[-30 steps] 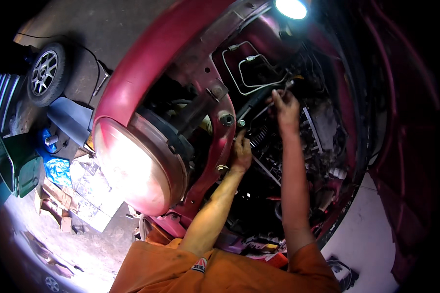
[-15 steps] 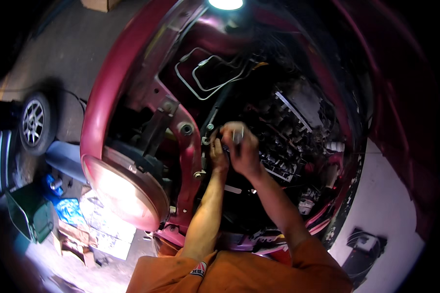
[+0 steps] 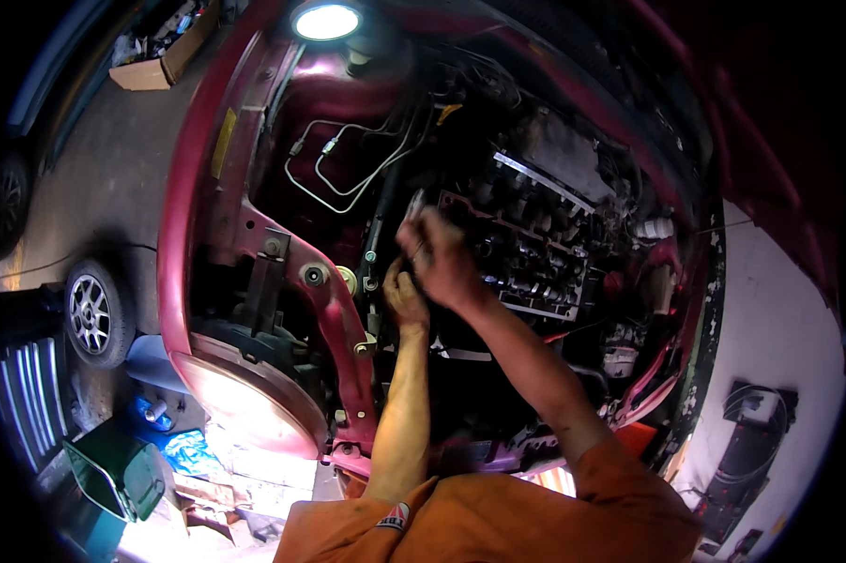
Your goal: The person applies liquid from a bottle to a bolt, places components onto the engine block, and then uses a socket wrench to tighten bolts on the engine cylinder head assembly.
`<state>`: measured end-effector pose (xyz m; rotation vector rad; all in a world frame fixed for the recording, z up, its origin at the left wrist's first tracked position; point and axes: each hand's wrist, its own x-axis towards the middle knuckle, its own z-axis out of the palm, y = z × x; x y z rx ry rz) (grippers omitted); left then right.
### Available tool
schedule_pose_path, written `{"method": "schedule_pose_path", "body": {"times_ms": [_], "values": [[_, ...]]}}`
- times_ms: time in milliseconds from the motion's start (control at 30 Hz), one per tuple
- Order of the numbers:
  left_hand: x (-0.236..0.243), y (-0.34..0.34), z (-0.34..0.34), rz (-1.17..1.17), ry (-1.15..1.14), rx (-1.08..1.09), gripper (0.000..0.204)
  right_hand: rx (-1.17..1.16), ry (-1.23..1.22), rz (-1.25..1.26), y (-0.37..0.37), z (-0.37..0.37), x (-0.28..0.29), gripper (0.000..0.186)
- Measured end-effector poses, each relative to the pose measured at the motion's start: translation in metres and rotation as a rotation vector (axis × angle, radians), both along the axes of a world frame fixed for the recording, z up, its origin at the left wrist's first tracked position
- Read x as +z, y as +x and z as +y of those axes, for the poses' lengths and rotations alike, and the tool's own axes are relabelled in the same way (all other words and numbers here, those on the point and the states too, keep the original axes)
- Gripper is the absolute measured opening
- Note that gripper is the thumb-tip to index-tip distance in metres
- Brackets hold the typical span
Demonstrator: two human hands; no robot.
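Note:
Both of my arms reach into the open engine bay of a dark red car. My right hand (image 3: 440, 261) is closed round a short, shiny metal tool (image 3: 416, 203), whose bright end sticks out past the fingers; blur hides its exact kind. Just below and left of it, my left hand (image 3: 406, 304) has its fingers curled, and what they hold, if anything, is hidden. Close by on the left runs a red metal body rail (image 3: 334, 314) with bolts. To the right lies the engine (image 3: 535, 253), its upper parts exposed.
A round lamp (image 3: 326, 22) shines at the top. Thin metal pipes (image 3: 334, 178) bend along the inner fender. A lit headlight (image 3: 244, 403) sits at left. On the floor stand a wheel (image 3: 99, 314), a green bin (image 3: 118, 479) and a cardboard box (image 3: 146, 75).
My view has shifted, so the car appears further left. My right hand has turned, and the shiny tool now points up beyond its fingers. The left hand stays close beside it.

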<state>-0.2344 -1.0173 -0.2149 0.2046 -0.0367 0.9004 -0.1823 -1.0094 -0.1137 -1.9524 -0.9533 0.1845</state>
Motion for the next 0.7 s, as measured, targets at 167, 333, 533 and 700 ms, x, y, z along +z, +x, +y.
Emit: {"method": "schedule_pose_path", "body": {"times_ms": [167, 333, 533, 700], "values": [[-0.014, -0.032, -0.003, 1.055, 0.483, -0.096, 0.045, 0.346, -0.044, -0.408, -0.041, -0.016, -0.005, 0.014], [0.002, -0.019, 0.013, 1.201, 0.515, -0.102, 0.045, 0.093, -0.020, -0.205, -0.008, 0.000, 0.012, 0.019], [0.012, -0.014, 0.009, 1.237, 0.546, -0.021, 0.046, -0.267, -0.096, 0.436, 0.081, 0.018, -0.010, 0.023], [-0.020, -0.028, 0.011, 1.056, 0.514, -0.048, 0.040, 0.112, -0.111, -0.262, -0.020, -0.013, 0.000, 0.011]]}}
